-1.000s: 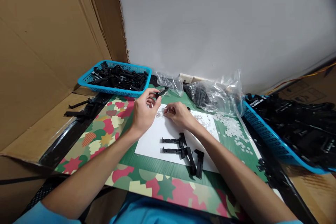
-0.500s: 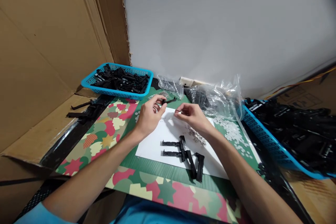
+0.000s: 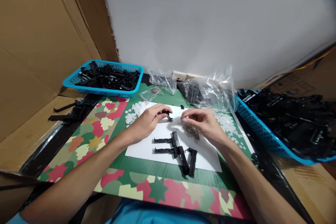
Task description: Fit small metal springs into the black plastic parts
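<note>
Over the white sheet [image 3: 141,147], my left hand [image 3: 153,119] is closed on a small black plastic part [image 3: 169,116]. Facing it on the right, my right hand [image 3: 201,122] has thumb and index finger pinched together; whatever is between them is too small to make out. Below the right hand lies a pile of tiny metal pieces [image 3: 193,133]. Several black parts [image 3: 174,145] rest on the sheet nearer to me, some crossing each other. White round pieces lie left of the sheet [image 3: 133,112] and right of it [image 3: 228,126].
A blue basket of black parts [image 3: 131,93] stands at the back left, another [image 3: 265,131] at the right. Clear plastic bags [image 3: 210,92] lie along the wall. Loose black parts [image 3: 70,112] rest at the left on cardboard.
The view has shifted slightly. My left hand has tilted the black part downward and nearer the sheet. My right hand has moved a little right, over the metal pile.
</note>
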A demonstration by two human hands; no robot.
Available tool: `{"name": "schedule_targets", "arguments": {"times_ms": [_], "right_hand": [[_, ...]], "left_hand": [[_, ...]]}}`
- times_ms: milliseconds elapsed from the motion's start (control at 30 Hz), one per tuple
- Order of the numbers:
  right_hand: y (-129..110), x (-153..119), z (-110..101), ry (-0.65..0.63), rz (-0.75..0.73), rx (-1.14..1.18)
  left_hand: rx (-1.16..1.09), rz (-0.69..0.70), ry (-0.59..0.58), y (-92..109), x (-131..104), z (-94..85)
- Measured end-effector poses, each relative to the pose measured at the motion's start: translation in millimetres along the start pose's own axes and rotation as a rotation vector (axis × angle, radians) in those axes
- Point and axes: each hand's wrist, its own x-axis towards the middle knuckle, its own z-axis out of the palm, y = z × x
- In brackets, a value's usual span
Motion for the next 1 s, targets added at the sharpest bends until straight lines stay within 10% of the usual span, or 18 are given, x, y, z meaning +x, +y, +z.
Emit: {"name": "schedule_targets", "arguments": {"times_ms": [1000], "right_hand": [[17,16,16,-0.15,-0.499,-0.589]], "left_hand": [[0.419,0.134,-0.227,-18,-2,-23.2]]}}
